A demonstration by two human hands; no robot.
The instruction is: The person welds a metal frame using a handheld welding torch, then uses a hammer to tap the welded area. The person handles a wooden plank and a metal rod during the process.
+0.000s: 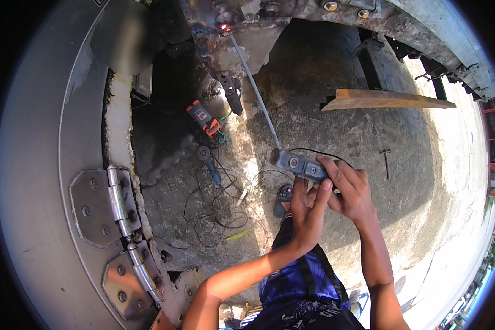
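A grey-blue electrode holder [297, 164] is gripped from both sides by my hands. My left hand [308, 214] supports it from beneath, with the thumb up along its near end. My right hand [349, 190] closes its fingers over the holder's right end. From the holder's far end a long pale welding rod [254, 88] slants up and left. The rod's tip meets a scorched metal bracket [242, 55], where a small red glow [224, 26] shows. A dark cable runs from the holder toward my right hand.
On the concrete floor lie an orange-and-black box-shaped device [203, 118], an angle grinder [210, 168], tangled cables [209, 212] and a hammer [386, 164]. A rusty steel bar [390, 100] crosses the right. A grey panel with metal hinges [117, 201] stands at left. My sandalled foot [284, 199] is below.
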